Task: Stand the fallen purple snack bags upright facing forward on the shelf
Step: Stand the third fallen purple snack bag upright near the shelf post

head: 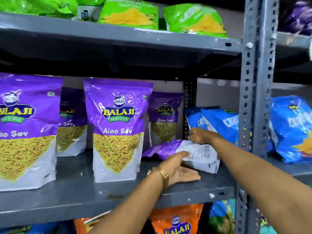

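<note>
one purple snack bag lies flat on the grey shelf (white back panel facing up), right of the upright Aloo Sev bags, with the left hand open against its near edge and the right hand pinching its far end
</note>
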`<state>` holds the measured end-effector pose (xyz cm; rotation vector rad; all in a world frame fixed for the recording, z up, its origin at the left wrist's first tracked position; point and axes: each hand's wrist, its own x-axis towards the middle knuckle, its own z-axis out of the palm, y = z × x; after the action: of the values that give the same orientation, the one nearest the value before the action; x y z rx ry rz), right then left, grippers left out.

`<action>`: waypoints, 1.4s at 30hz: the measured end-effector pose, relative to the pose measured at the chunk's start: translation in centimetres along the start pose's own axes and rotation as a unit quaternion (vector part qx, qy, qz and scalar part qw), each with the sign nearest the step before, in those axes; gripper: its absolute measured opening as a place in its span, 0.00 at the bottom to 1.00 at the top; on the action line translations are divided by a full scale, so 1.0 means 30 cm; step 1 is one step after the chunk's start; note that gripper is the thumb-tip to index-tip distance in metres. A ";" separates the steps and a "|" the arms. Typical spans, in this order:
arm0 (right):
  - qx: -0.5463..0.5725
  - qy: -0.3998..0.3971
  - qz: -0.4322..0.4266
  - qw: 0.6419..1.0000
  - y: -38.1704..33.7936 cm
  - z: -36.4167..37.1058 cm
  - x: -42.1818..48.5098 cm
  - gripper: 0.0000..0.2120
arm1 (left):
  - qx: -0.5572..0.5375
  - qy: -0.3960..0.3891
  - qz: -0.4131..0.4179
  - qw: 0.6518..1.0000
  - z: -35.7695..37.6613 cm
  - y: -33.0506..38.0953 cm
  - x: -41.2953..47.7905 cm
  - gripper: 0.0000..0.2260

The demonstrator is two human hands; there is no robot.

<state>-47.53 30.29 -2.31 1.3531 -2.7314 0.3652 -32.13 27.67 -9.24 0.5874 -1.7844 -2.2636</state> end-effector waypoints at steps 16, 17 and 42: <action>0.109 0.052 0.064 0.991 0.010 -0.012 0.034 0.29 | -0.029 0.075 0.123 0.989 0.067 -0.039 0.113 0.35; 0.128 0.068 0.069 0.987 0.019 -0.010 0.029 0.28 | -0.013 0.083 0.146 0.986 0.066 -0.041 0.113 0.36; 0.589 0.252 0.046 0.766 -0.020 0.157 0.089 0.13 | 0.375 0.368 0.210 0.824 -0.222 0.118 0.280 0.48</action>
<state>-48.50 26.74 -6.32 0.9124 -1.9725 2.3050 -37.18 17.57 -8.64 0.9053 -2.0058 -0.7891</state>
